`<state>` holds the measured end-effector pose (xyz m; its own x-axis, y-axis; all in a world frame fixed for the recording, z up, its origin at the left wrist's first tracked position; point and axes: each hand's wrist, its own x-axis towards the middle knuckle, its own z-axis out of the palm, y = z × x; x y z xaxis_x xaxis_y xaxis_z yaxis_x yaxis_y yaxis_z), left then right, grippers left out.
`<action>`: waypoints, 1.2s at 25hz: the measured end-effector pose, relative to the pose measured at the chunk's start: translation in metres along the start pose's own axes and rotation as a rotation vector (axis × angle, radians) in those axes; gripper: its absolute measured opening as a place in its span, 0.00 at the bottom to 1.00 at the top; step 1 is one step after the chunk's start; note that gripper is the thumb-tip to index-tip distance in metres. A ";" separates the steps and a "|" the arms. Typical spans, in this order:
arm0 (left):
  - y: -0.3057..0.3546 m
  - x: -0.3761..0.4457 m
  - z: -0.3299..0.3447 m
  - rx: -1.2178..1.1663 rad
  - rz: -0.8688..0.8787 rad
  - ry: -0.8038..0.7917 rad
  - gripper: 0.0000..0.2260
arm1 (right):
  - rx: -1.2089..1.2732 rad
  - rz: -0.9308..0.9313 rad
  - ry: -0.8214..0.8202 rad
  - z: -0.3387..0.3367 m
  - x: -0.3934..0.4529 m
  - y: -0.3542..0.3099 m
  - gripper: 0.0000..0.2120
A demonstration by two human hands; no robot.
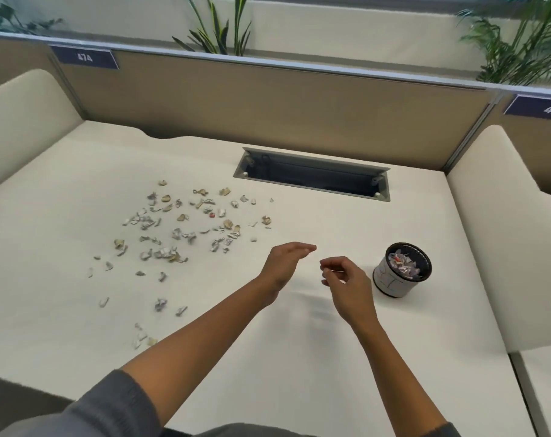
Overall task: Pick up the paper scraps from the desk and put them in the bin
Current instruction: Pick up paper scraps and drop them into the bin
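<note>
Both hands empty: left hand [287, 263] flat, right hand [343, 279] loosely curled. Next: gather scraps [179, 228] at 10 o'clock; bin [402, 269] at 3 o'clock.

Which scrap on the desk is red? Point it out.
The tiny red scrap in the upper middle of the scatter, beside a pale cream piece. The other scraps on the desk look white, grey or tan.

Two dark blue number plates with white digits sit on the top edge of the brown partition [268, 99] behind the desk. The left plate [85, 58] reads "474". The right plate [540, 107] is cut by the picture edge and shows "475", the last digit partly hidden.
</note>
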<state>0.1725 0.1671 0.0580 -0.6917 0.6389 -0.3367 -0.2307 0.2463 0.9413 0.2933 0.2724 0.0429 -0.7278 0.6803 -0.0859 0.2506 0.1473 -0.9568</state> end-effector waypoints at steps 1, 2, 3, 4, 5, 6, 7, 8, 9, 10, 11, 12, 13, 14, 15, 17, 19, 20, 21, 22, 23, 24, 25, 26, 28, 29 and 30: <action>-0.005 -0.005 -0.015 0.036 -0.045 0.015 0.11 | -0.020 -0.003 -0.034 0.011 0.000 -0.003 0.10; -0.011 -0.010 -0.029 0.074 -0.084 0.026 0.11 | -0.037 -0.004 -0.070 0.023 0.000 -0.007 0.10; -0.017 -0.015 -0.044 0.111 -0.110 0.038 0.11 | -0.052 -0.004 -0.107 0.036 0.000 -0.010 0.09; -0.022 -0.020 -0.059 0.146 -0.122 0.052 0.11 | -0.067 -0.005 -0.145 0.049 -0.002 -0.013 0.09; -0.026 -0.024 -0.072 0.174 -0.128 0.069 0.12 | -0.086 -0.009 -0.183 0.062 -0.004 -0.016 0.08; -0.029 -0.027 -0.085 0.187 -0.134 0.095 0.12 | -0.110 -0.016 -0.221 0.074 -0.007 -0.018 0.08; -0.031 -0.030 -0.098 0.190 -0.139 0.131 0.12 | -0.136 -0.027 -0.259 0.087 -0.009 -0.019 0.08; -0.033 -0.033 -0.110 0.197 -0.140 0.170 0.11 | -0.161 -0.042 -0.297 0.101 -0.013 -0.019 0.08; -0.035 -0.037 -0.123 0.212 -0.132 0.207 0.11 | -0.181 -0.053 -0.335 0.115 -0.016 -0.018 0.08; -0.039 -0.040 -0.135 0.235 -0.119 0.242 0.11 | -0.202 -0.052 -0.376 0.128 -0.020 -0.017 0.07; -0.043 -0.044 -0.147 0.269 -0.107 0.279 0.11 | -0.235 -0.041 -0.424 0.141 -0.022 -0.016 0.07; -0.047 -0.050 -0.159 0.316 -0.102 0.320 0.11 | -0.279 -0.026 -0.480 0.154 -0.026 -0.015 0.08; -0.051 -0.056 -0.173 0.371 -0.103 0.362 0.11 | -0.328 -0.014 -0.540 0.166 -0.029 -0.014 0.10; -0.056 -0.062 -0.187 0.430 -0.112 0.400 0.12 | -0.377 -0.010 -0.597 0.177 -0.033 -0.011 0.14; -0.060 -0.069 -0.199 0.499 -0.130 0.432 0.13 | -0.425 -0.019 -0.650 0.186 -0.036 -0.009 0.18; -0.073 -0.086 -0.228 0.690 -0.184 0.501 0.17 | -0.472 -0.050 -0.729 0.204 -0.043 -0.006 0.25; -0.089 -0.103 -0.251 0.793 -0.273 0.573 0.19 | -0.474 -0.067 -0.760 0.218 -0.047 -0.003 0.30; -0.097 -0.110 -0.258 0.758 -0.323 0.596 0.18 | -0.469 -0.072 -0.763 0.223 -0.048 -0.002 0.31; -0.104 -0.117 -0.263 0.690 -0.362 0.607 0.18 | -0.464 -0.076 -0.761 0.229 -0.049 -0.002 0.32; -0.109 -0.121 -0.265 0.621 -0.386 0.602 0.18 | -0.462 -0.085 -0.756 0.234 -0.049 -0.002 0.32; -0.112 -0.125 -0.265 0.571 -0.397 0.583 0.20 | -0.464 -0.099 -0.753 0.239 -0.050 -0.003 0.31; -0.114 -0.128 -0.264 0.539 -0.400 0.557 0.22 | -0.466 -0.110 -0.753 0.245 -0.049 -0.004 0.31; -0.114 -0.130 -0.263 0.527 -0.394 0.525 0.26 | -0.466 -0.117 -0.755 0.250 -0.049 -0.006 0.31; -0.113 -0.132 -0.261 0.538 -0.383 0.490 0.30 | -0.465 -0.122 -0.759 0.255 -0.048 -0.007 0.31; -0.114 -0.136 -0.258 0.615 -0.359 0.415 0.38 | -0.460 -0.150 -0.774 0.263 -0.045 -0.009 0.30; -0.116 -0.137 -0.256 0.657 -0.346 0.380 0.40 | -0.459 -0.172 -0.785 0.268 -0.042 -0.010 0.30; -0.117 -0.137 -0.256 0.690 -0.325 0.354 0.41 | -0.461 -0.196 -0.797 0.271 -0.040 -0.010 0.30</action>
<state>0.1196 -0.1357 0.0002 -0.8635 0.2214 -0.4531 -0.0647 0.8424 0.5350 0.1465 0.0494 -0.0193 -0.9634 -0.0532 -0.2626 0.1812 0.5925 -0.7849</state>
